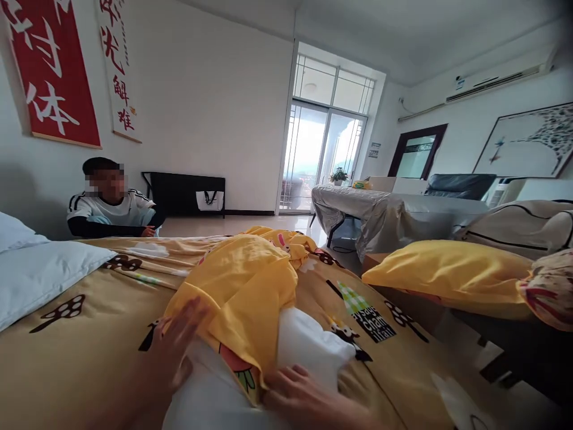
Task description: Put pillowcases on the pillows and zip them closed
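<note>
A yellow pillowcase (242, 280) lies bunched over part of a white pillow (308, 340) on the tan patterned bed sheet (107, 322). The pillow's white sides show below and to the right of the cloth. My left hand (181, 340), slightly blurred, rests against the left side of the pillowcase with its fingers stretched out. On the other side, my right hand (298, 385) has its fingers curled at the pillowcase's lower edge, pinching the cloth by the printed corner. Its fingertips are partly hidden.
White pillows (45, 263) lie at the bed's left. A yellow-covered pillow (447, 275) is to the right, beside a patterned bundle (548, 289). Beyond the bed, a person (111, 203) sits low by the wall. A plastic-covered table (385, 209) stands near the glass door (320, 158).
</note>
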`<action>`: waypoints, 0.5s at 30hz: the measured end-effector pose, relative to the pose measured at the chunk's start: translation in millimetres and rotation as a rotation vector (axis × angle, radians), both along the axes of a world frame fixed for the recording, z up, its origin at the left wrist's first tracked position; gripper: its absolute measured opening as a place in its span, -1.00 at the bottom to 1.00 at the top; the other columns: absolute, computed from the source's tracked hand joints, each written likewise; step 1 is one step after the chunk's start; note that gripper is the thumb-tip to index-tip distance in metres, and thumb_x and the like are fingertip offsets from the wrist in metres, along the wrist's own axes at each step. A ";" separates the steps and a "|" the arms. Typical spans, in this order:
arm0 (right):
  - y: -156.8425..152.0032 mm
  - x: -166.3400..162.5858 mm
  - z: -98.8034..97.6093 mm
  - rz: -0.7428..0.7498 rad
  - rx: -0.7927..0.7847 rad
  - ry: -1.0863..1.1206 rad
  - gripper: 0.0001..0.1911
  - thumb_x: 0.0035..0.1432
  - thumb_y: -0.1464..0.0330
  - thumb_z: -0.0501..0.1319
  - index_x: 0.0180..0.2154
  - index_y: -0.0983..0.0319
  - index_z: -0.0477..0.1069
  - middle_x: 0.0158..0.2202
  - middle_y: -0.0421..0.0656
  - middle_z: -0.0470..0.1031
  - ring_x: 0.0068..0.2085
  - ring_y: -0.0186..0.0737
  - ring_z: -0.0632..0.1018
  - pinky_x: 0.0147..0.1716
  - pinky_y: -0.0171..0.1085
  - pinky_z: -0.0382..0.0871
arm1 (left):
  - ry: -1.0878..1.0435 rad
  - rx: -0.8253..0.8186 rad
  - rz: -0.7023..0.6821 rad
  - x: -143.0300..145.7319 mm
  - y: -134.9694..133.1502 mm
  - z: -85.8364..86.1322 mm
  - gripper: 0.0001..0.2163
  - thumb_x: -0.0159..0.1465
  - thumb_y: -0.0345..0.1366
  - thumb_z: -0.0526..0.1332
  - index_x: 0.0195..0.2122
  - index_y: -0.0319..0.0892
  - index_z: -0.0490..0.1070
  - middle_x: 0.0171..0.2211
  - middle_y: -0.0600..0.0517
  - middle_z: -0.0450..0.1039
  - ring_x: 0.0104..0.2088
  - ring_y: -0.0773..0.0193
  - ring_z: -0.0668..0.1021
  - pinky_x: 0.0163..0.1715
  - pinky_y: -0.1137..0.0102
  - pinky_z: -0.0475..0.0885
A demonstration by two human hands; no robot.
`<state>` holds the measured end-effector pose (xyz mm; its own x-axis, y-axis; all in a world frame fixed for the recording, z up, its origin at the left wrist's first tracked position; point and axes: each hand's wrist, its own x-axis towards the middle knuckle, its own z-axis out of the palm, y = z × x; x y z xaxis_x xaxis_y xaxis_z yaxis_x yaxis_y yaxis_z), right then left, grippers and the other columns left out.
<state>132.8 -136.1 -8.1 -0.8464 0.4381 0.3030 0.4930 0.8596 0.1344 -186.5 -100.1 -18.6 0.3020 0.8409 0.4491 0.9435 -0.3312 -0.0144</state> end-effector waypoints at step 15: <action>121.4 13.1 52.9 -0.467 -0.064 0.063 -0.80 0.12 0.50 0.09 -0.29 0.24 0.47 -0.31 -0.09 0.59 -0.19 -0.15 0.56 0.08 -0.09 0.18 | -0.182 0.073 -0.083 -30.9 -22.1 -6.8 -0.83 0.24 -0.19 0.15 -0.32 -0.09 0.50 -0.39 0.01 0.49 -0.29 0.17 0.50 -0.20 0.28 0.40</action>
